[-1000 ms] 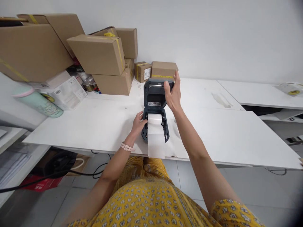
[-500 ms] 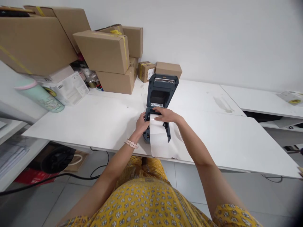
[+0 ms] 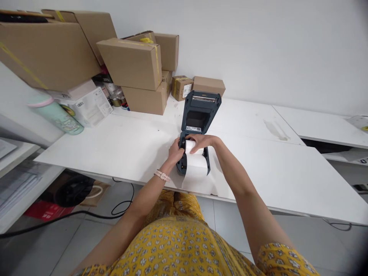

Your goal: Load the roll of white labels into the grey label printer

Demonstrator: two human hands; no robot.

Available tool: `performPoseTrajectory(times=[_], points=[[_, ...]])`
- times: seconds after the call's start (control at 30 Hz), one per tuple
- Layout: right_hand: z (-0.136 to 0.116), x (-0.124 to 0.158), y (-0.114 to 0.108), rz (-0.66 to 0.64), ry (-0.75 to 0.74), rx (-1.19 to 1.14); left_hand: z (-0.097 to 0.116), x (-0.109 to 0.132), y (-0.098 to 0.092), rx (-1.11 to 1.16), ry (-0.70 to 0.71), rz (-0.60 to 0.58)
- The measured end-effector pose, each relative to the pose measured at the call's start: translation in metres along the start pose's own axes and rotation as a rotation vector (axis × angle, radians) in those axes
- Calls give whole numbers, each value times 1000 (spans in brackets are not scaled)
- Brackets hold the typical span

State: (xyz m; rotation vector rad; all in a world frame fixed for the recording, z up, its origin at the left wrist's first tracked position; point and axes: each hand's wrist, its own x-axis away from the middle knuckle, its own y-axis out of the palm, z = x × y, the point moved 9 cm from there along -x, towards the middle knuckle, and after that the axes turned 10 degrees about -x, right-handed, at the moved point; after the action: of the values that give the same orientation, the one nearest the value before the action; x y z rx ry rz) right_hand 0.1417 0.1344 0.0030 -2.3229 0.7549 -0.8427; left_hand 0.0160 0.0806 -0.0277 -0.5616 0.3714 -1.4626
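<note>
A dark blue label printer (image 3: 202, 107) stands on the white table (image 3: 138, 142) with its lid tipped up and back. Inside its lower half sits a white paper roll (image 3: 189, 146), and a loose strip of paper (image 3: 196, 168) hangs out over the front toward the table edge. My left hand (image 3: 175, 151) is closed on the printer's left side, its thumb by the end of the roll. From above, my right hand (image 3: 201, 142) grips the roll with bent fingers; part of the roll is hidden under it.
Cardboard boxes (image 3: 129, 65) are stacked at the back left, with two smaller boxes (image 3: 209, 83) behind the printer. A mint green bottle (image 3: 59, 117) leans by a white box (image 3: 93, 107). A black cable (image 3: 94, 214) runs below the table on the left.
My right fingers have shifted and now curl further over the roll. The paper strip's lower end has swung left and spread across the printer's front. My left hand keeps its place.
</note>
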Motion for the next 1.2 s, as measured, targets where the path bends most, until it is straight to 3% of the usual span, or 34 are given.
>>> performPoseTrajectory(times=[0.07,0.2,0.27,0.43,0.53,0.73,0.97,1.1,1.2], points=[[-6,11,-3,-44,-57,-101,0,0,0,6,4,-4],[-28,61,-28,-56,-348,-306,-2,0,1,32,14,-13],[-26,93,-49,32,-429,-379,-3,0,2,42,23,-13],[14,145,-85,344,-347,-433,-5,-2,2,43,44,17],[39,143,-86,445,-288,-463,-9,-4,5,67,42,10],[88,106,-74,579,-141,-501,-9,-5,5,85,46,19],[120,78,-54,643,41,-557,-11,-7,5,83,36,24],[125,84,-45,599,53,-600,-14,-8,6,92,37,23],[137,108,-43,551,-8,-721,-12,-7,7,117,60,18]])
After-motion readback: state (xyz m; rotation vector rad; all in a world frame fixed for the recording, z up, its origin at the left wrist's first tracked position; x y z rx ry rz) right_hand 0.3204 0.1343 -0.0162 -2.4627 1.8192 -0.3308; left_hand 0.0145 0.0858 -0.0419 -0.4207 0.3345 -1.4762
